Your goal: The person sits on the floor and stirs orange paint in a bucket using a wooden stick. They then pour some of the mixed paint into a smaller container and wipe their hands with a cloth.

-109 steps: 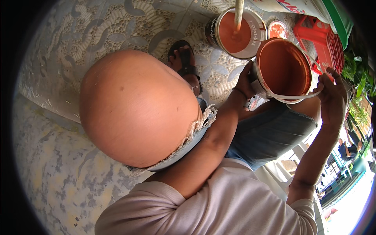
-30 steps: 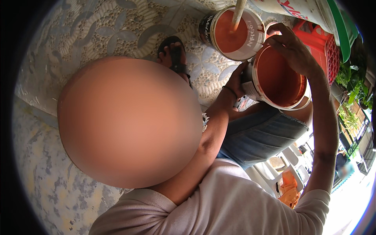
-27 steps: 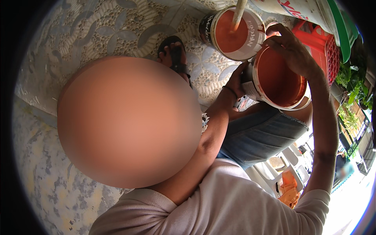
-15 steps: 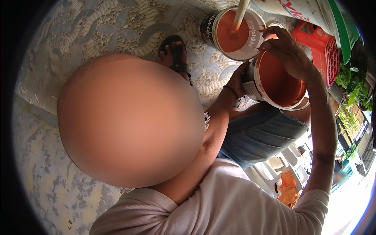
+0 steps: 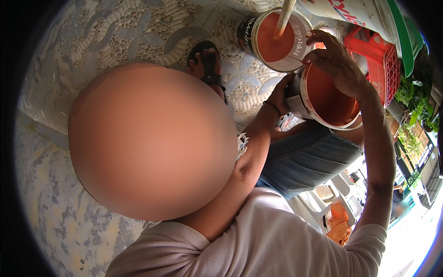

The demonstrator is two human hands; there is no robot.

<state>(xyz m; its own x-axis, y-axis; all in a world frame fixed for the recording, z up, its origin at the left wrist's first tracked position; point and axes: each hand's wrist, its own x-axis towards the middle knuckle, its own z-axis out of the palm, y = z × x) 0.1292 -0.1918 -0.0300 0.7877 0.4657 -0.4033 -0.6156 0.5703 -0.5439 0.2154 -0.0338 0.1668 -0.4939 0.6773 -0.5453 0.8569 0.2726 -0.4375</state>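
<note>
While the left hand point(image 5: 279, 96) grips the side of the tilted, white-rimmed, orange-smeared round bucket point(image 5: 331, 104) at the frame's upper right, the right hand point(image 5: 336, 65) arches over its rim, fingers spread, hold unclear; firm left support should keep the bucket steady.

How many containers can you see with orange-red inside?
3: the first bucket, in the left hand; the second bucket, with a stick; and a smaller container, partly behind the right hand. More may be hidden.
</note>
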